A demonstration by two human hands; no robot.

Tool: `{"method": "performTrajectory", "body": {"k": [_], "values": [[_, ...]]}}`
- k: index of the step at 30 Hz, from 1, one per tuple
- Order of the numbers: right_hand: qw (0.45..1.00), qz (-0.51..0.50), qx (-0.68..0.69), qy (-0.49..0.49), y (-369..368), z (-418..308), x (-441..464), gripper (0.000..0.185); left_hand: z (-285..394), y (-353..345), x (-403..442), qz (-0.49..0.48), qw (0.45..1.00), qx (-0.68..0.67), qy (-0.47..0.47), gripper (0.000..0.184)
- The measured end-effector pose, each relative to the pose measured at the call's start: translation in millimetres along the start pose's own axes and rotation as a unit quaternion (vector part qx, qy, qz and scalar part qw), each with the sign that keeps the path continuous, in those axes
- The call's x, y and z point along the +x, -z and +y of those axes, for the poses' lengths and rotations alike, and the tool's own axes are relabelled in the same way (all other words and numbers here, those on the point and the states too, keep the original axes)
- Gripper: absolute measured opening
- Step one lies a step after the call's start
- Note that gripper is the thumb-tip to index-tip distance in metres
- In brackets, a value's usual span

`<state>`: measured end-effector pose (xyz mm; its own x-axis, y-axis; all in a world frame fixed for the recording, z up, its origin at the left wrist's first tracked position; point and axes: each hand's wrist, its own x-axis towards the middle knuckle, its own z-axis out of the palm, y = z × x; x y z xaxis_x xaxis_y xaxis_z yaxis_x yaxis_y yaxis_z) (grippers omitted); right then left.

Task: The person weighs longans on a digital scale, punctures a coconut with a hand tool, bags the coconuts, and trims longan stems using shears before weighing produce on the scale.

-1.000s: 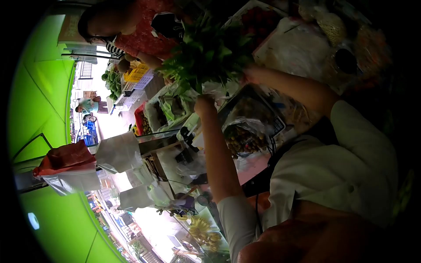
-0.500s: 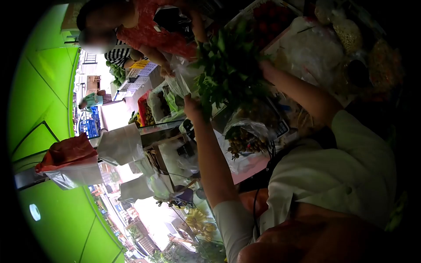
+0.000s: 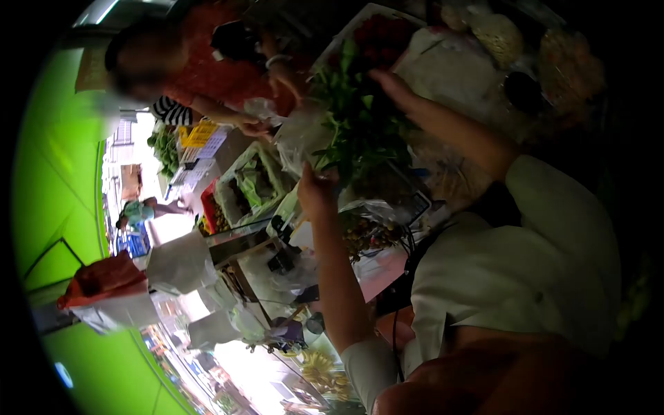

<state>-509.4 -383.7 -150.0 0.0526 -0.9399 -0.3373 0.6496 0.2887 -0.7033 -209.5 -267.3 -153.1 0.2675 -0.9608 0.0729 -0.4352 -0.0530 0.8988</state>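
Observation:
A big bunch of dark leafy greens (image 3: 366, 131) hangs between my two hands. My right hand (image 3: 395, 90) presses round its right side, with some of the fingers hidden by leaves. Closed on the lower edge of a clear plastic bag (image 3: 301, 135), my left hand (image 3: 319, 190) sits just below the greens; its fingertips are partly hidden. The bag lies against the left side of the bunch. Another person's hand (image 3: 256, 126) is at the bag's far end, and that person's other hand (image 3: 285, 77) is above it.
Red produce (image 3: 382, 38) fills a white crate at the back. Bags of pale goods (image 3: 496, 38) lie at upper right. A bunch of small round fruit (image 3: 370, 235) in plastic is below the greens. White bags (image 3: 181, 264) hang at left, with bananas (image 3: 321, 370) at the bottom.
My view has shifted somewhat. My right hand has moved up and left along the greens, and the greens now lie closer against the bag. The other person's upper hand has come down toward them.

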Motion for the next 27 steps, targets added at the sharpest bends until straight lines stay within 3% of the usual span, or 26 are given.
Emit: {"method": "performTrajectory", "body": {"k": [1,2,3,4,5,6,7,11,13,15,16,18,21,23,24,27], "values": [[0.990,0.020,-0.112,0.084,22,15,29,0.037,-23,-4,7,-0.011,0.997,-0.067,0.021,0.036],[0.987,0.047,-0.133,0.073,12,-6,3,0.033,-46,-9,14,-0.019,0.990,-0.133,0.044,0.030],[0.985,0.051,-0.144,0.074,14,-11,-1,0.032,-5,-12,-9,-0.029,0.997,0.039,-0.066,0.026],[0.987,0.072,-0.126,0.062,16,-20,-9,0.038,42,-15,-32,-0.001,0.963,0.207,-0.174,0.027],[0.987,0.086,-0.118,0.067,18,-34,-11,0.038,67,-26,-38,-0.016,0.961,0.206,-0.182,0.027],[0.995,0.068,-0.051,0.048,19,-48,-14,0.033,83,-34,-43,0.011,1.000,-0.007,-0.025,0.032],[0.998,0.053,0.021,0.032,31,-61,-20,0.028,92,-43,-46,0.031,0.967,-0.213,0.138,0.038],[0.997,0.036,0.025,0.065,65,-117,-32,0.021,124,-68,-45,0.030,0.988,-0.123,0.085,0.050],[0.992,-0.001,0.061,0.112,76,-147,-35,0.025,136,-87,-33,-0.009,0.974,-0.220,0.044,0.054],[0.988,0.081,0.000,0.131,91,-173,-58,0.028,143,-112,-28,-0.037,0.964,-0.262,-0.006,0.051],[0.988,0.083,0.002,0.128,116,-174,-53,0.028,148,-124,-30,-0.038,0.965,-0.260,-0.003,0.051],[0.980,0.109,-0.140,0.094,179,-181,-28,0.051,154,-148,-36,-0.131,0.955,-0.257,0.063,0.050],[0.947,0.183,-0.245,0.092,211,-161,-55,0.049,134,-181,-41,-0.239,0.943,-0.128,0.192,0.048],[0.855,0.213,-0.424,0.210,249,-116,-46,0.032,116,-193,-54,-0.276,0.934,-0.121,0.193,0.048],[0.829,0.222,-0.492,0.145,277,-100,-29,0.035,107,-194,-62,-0.316,0.923,-0.111,0.191,0.047],[0.858,0.216,-0.447,0.131,304,-76,-37,0.037,92,-182,-79,-0.283,0.940,-0.104,0.158,0.045]]}}
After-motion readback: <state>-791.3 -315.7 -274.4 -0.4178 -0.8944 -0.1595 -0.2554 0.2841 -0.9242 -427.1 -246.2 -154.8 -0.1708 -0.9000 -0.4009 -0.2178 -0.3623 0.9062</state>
